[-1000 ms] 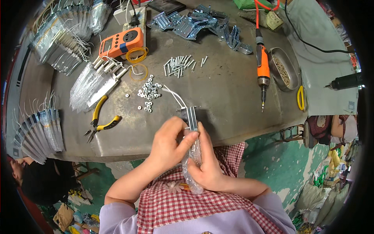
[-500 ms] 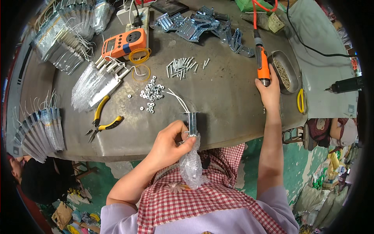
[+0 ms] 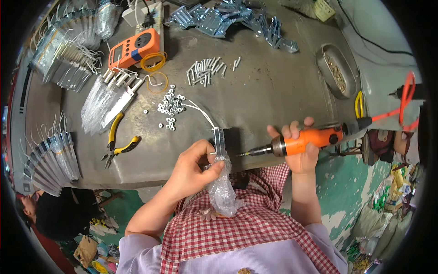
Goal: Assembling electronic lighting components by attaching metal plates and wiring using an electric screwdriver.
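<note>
A grey table (image 3: 269,86) above a worn green floor (image 3: 331,208) bears a pile of nuts (image 3: 169,107); right of them and nearer, the left hand (image 3: 195,166) pinches a metal strip (image 3: 220,143). The right hand (image 3: 302,157) now grips an orange screwdriver (image 3: 315,139), also right of the nuts, brought from beside the tray (image 3: 350,75). The table's edge runs nearer than the nuts; tabletop stretches rightward from them.

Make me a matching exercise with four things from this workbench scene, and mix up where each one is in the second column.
Things:
1. orange power screwdriver
2. yellow-handled pliers
3. partly wrapped metal piece
4. oval metal dish

Places:
A. in the left hand
B. toward the workbench's right side
C. left of the left hand, handles spread
D. in the right hand

Pairs: 1-D, 2-C, 3-A, 4-B
</note>
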Available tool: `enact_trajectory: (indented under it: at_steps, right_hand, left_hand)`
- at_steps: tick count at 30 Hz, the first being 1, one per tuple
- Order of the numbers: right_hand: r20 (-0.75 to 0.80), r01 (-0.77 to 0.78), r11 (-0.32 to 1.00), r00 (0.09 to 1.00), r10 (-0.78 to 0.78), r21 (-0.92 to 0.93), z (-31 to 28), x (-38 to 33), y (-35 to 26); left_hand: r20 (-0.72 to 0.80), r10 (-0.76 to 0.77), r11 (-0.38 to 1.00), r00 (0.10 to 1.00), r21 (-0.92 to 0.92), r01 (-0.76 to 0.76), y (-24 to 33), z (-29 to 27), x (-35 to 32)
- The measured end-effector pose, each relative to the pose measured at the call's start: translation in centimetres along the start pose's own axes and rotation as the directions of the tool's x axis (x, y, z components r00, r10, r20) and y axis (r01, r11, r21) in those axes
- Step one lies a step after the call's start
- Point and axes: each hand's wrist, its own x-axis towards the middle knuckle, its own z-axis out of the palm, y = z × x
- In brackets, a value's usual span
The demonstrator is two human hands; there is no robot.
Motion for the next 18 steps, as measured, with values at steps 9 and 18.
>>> enact_trajectory:
  at_steps: [9, 18]
  right_hand:
    - [-0.327, 0.163, 0.951, 0.942, -0.072, 0.262, 2.5, 0.1, 1.1]
    - [-0.327, 0.157, 0.959, 0.942, -0.074, 0.238, 2.9, -0.2, 1.8]
  left_hand:
    - [0.032, -0.036, 0.999, 0.999, -0.008, 0.036, 0.6, -0.1, 0.2]
    - [0.071, -0.028, 1.000, 0.997, 0.010, 0.028, 0.5, -0.4, 0.0]
